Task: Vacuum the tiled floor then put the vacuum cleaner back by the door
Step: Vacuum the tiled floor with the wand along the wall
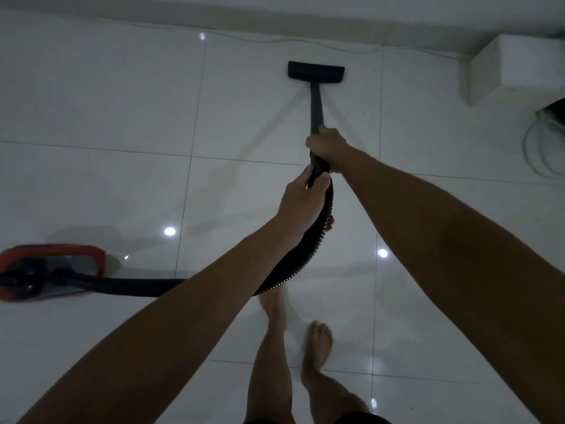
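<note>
A black vacuum wand (315, 107) runs forward to a flat black floor head (316, 71) resting on the glossy white tiled floor (122, 102) near the far wall. My right hand (328, 145) grips the wand high up. Just behind it, my left hand (301, 206) holds the wand's lower end, where the ribbed black hose (308, 255) starts. The hose curves under my left forearm and runs left to the red and grey vacuum body (46, 270) at the left edge.
A white box (513, 65) stands against the wall at the far right, with a dark object and coiled cables (544, 148) beside it. A thin cord (275, 41) lies along the skirting. My bare feet (319, 341) are on the tiles below the hose.
</note>
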